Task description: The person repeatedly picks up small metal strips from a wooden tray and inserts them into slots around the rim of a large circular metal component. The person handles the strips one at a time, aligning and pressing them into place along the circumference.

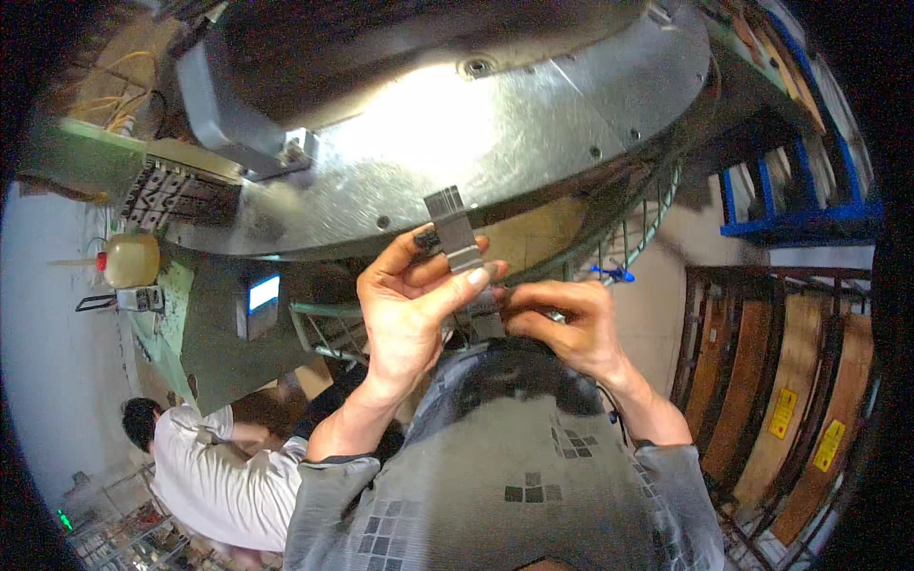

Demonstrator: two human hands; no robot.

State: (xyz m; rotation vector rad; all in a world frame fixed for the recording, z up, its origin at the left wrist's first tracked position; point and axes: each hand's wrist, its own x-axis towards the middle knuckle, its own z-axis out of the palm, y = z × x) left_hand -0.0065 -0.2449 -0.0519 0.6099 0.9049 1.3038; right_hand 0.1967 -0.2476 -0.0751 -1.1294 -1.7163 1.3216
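My left hand (411,303) is raised in front of me, its thumb and fingers closed on a small grey metal block (455,232) with a ridged top. The block stands against the rim of a large round steel machine table (533,124). My right hand (564,320) is just beside and below it, fingers pinched on a second small dark metal piece (486,322) between the two hands. Both forearms come up from my grey patterned shirt at the lower edge.
A green machine body (214,324) with a small lit screen (263,293) stands at the left. A wire guard (640,228) curves under the table rim. Blue racking (800,205) and brown slatted frames (771,400) are at the right. Another person in a white shirt (224,481) crouches at lower left.
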